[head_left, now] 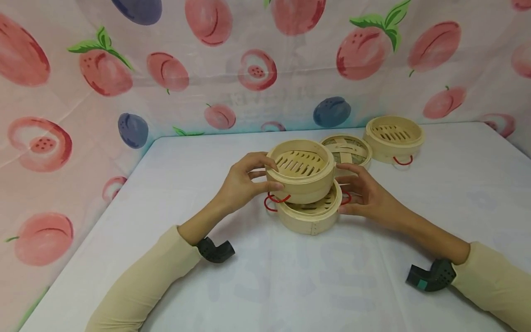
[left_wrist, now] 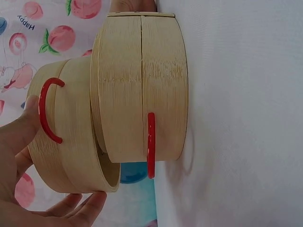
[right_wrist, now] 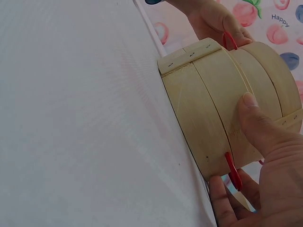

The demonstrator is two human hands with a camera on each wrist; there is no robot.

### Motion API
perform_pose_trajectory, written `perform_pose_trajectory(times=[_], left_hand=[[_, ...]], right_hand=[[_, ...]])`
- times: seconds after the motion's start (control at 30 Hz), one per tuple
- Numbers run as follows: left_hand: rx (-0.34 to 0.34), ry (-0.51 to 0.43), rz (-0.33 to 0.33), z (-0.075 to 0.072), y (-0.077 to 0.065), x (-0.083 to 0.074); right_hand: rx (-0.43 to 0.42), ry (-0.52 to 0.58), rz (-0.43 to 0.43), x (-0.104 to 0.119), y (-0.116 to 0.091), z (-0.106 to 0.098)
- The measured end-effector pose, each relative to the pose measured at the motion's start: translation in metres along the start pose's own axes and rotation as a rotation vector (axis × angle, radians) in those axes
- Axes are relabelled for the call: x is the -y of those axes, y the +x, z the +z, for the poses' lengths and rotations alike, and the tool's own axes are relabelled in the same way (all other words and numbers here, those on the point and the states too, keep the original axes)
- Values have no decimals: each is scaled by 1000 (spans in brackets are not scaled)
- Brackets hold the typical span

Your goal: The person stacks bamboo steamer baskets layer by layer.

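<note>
My left hand (head_left: 244, 180) grips an upper bamboo steamer basket (head_left: 304, 184) by its left side, thumb in front and fingertips over the rim. This basket has a slatted floor and red handles, and sits tilted and off-centre over a lower bamboo steamer basket (head_left: 309, 225). Part of the lower basket's slatted floor is hidden under it. On the other side, my right hand (head_left: 367, 196) holds the lower basket, its thumb (right_wrist: 255, 120) against the wall near the rim and fingers round the back. In the left wrist view a red handle (left_wrist: 151, 144) shows on the lower basket's side.
Behind the stack lies a woven bamboo steamer lid (head_left: 346, 150). Another steamer basket (head_left: 394, 150) with a red handle stands next to it at the back right. A white cloth (head_left: 290, 286) covers the table, and a fruit-print curtain (head_left: 166, 106) hangs behind.
</note>
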State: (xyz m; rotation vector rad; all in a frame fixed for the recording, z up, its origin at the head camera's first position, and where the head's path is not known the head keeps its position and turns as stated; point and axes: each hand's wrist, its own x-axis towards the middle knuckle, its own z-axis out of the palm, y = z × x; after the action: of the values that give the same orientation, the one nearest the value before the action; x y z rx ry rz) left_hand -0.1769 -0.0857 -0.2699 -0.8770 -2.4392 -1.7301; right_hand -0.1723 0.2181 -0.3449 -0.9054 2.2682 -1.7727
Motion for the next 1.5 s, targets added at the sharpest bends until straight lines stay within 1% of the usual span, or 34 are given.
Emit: perform_pose_trajectory(times=[0.2, 0.33, 0.57, 0.67, 0.73, 0.93, 1.0, 1.13, 1.27, 1.37, 1.5], left_hand=[[17, -16, 8, 1, -1, -3], [30, -23, 24, 1, -1, -1], [41, -19, 55, 2, 3, 22], [40, -9, 74, 1, 3, 25], [38, -10, 79, 2, 3, 24], [46, -24, 42, 5, -5, 0], [45, -26, 30, 6, -6, -5], [40, -42, 39, 7, -8, -6], [42, -58, 58, 8, -10, -6], [41, -59, 63, 8, -11, -6], [46, -60, 79, 8, -11, -5]], right_hand=[[-1, 5, 16, 0, -1, -1], [9, 19, -5, 0, -1, 0], [21, 47, -58, 0, 1, 0], [25, 61, -64, -1, 1, 0], [24, 68, -64, -1, 2, 0], [13, 57, -65, -1, 0, -1], [10, 54, -58, -2, 0, -2], [10, 49, -52, -1, 0, -1], [6, 53, -21, 0, 0, -1], [10, 43, -17, 1, 0, 0], [24, 11, -41, 1, 1, 0]])
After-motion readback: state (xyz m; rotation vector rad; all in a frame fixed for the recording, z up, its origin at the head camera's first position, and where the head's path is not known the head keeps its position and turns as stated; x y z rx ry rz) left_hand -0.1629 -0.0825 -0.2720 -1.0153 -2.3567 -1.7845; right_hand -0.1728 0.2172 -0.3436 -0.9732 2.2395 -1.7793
